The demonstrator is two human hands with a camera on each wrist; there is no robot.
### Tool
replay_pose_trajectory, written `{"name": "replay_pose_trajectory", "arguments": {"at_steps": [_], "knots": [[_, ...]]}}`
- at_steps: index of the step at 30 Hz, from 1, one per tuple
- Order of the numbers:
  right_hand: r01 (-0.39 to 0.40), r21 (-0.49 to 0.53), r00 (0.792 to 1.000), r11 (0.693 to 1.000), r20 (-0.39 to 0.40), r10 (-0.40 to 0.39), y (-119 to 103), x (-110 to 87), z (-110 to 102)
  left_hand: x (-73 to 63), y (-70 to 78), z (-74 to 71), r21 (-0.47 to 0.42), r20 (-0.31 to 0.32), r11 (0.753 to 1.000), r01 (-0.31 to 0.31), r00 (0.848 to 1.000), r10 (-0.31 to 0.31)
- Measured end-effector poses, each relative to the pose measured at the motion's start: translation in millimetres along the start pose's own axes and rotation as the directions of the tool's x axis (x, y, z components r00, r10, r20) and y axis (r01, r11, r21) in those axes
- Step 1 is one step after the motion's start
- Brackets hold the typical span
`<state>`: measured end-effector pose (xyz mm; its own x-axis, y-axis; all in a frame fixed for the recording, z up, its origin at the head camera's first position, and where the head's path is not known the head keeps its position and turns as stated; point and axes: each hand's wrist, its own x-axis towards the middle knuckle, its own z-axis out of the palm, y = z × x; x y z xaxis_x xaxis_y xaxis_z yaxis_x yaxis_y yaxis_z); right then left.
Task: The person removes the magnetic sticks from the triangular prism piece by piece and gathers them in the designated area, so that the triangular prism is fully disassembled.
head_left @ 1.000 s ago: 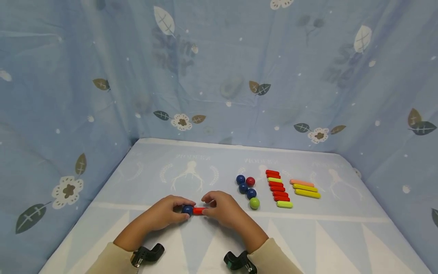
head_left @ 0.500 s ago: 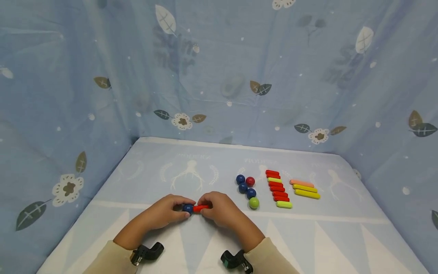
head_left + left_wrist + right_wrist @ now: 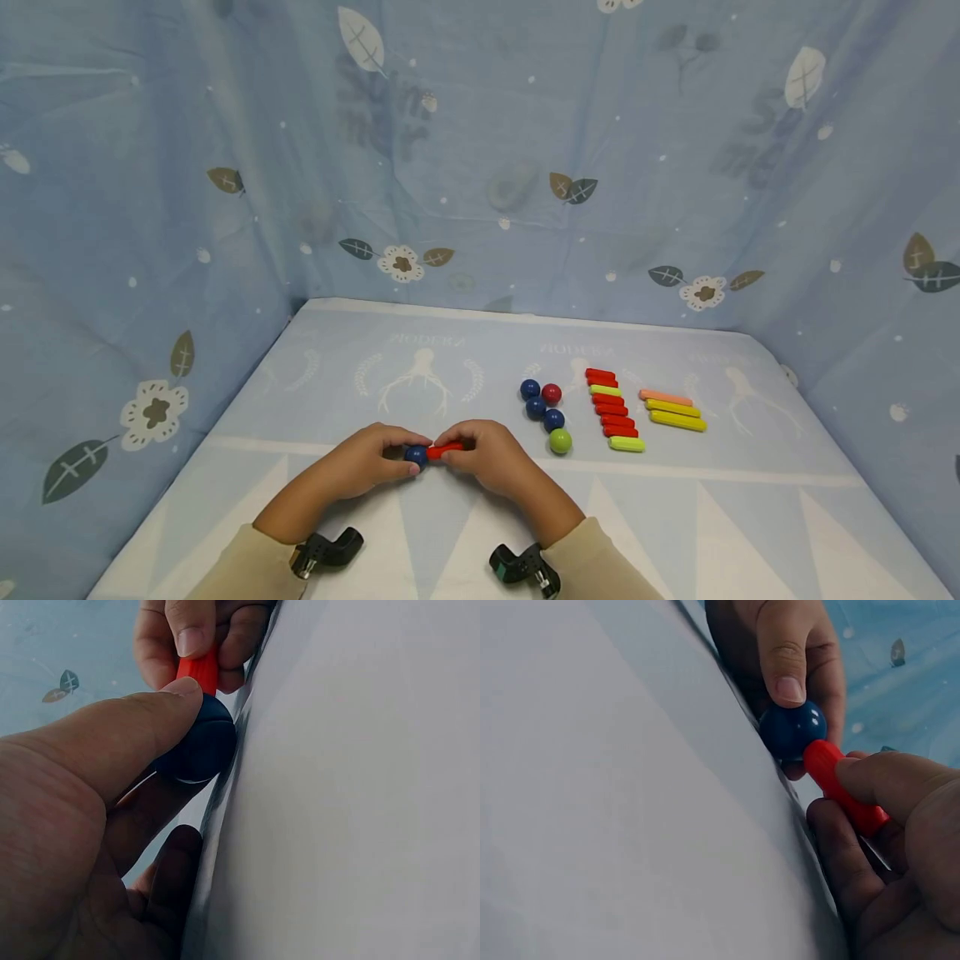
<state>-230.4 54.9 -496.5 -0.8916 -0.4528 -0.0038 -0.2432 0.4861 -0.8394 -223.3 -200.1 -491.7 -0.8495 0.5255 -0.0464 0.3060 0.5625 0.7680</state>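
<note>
My left hand (image 3: 375,458) pinches a dark blue ball (image 3: 416,455) between thumb and fingers, close to the tabletop. With thumb and fingers my right hand (image 3: 487,457) grips a short red rod (image 3: 444,451). One end of the rod meets the ball's side, as the red rod (image 3: 832,780) and blue ball (image 3: 791,731) show in the right wrist view. In the left wrist view the blue ball (image 3: 199,742) lies under the thumb, and part of the red rod (image 3: 199,673) is covered by the fingers of the other hand.
Several loose balls lie right of the hands, among them a green ball (image 3: 560,441) and a dark red ball (image 3: 551,393). Beyond them stretches a row of red rods (image 3: 609,410) and light green ones. Farther right are yellow rods (image 3: 677,420) and an orange rod (image 3: 666,397). A patterned curtain (image 3: 480,167) surrounds the table.
The right hand has shifted slightly toward the left hand and regripped the red rod, which now tilts a little upward to the right. The left hand stays on the blue ball.
</note>
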Motion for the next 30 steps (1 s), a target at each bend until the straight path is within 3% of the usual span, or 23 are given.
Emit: {"name": "replay_pose_trajectory", "arguments": {"at_steps": [10, 21, 30], "knots": [[-0.053, 0.013, 0.999, 0.999, 0.004, 0.053, 7.0, -1.4, -0.7, 1.1, 0.5, 4.5, -0.013, 0.006, 1.000, -0.019, 1.000, 0.019], [-0.050, 0.033, 0.999, 0.998, 0.007, 0.050, 4.9, -1.3, 0.0, 1.5, 0.3, 3.3, -0.018, 0.003, 1.000, -0.010, 1.000, 0.010], [-0.025, -0.029, 0.999, 0.999, 0.024, 0.025, 1.4, -0.5, 2.6, -1.6, 2.8, 0.0, 0.002, -0.008, 1.000, 0.000, 1.000, 0.000]]}}
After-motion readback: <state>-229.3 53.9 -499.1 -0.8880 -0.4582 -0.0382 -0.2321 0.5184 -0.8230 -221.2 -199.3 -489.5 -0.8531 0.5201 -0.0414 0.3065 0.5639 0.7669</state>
